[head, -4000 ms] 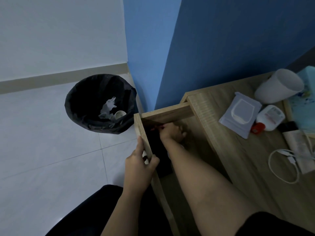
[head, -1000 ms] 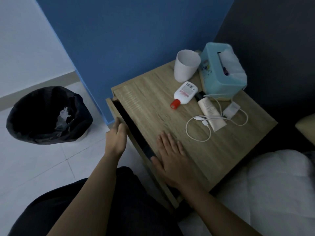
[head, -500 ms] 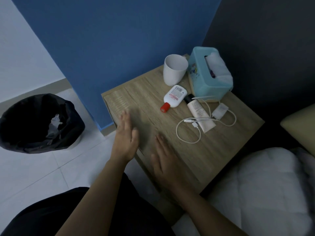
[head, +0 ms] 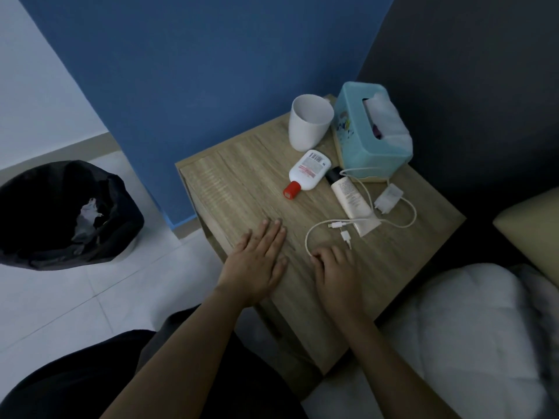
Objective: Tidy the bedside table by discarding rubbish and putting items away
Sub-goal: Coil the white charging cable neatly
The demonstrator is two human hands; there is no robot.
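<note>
The wooden bedside table (head: 242,189) carries a white cup (head: 308,125), a teal tissue box (head: 360,140), a white bottle with a red cap (head: 308,170) lying on its side, a cream tube (head: 351,201) and a white charging cable (head: 320,226) with its plug (head: 388,198). My left hand (head: 257,261) rests flat on the table's near left part, fingers straight. My right hand (head: 335,273) lies beside it with bent fingers over the cable's near loop; whether it pinches the cable is unclear. The drawer front (head: 290,328) is closed.
A black-lined bin (head: 45,207) with some rubbish inside stands on the tiled floor to the left. A blue wall backs the table. A white duvet (head: 453,328) and a pillow (head: 529,225) border the table on the right.
The drawer went from wide open to closed. Both hands moved onto the table top; my right hand slid right to the cable loop and bent its fingers.
</note>
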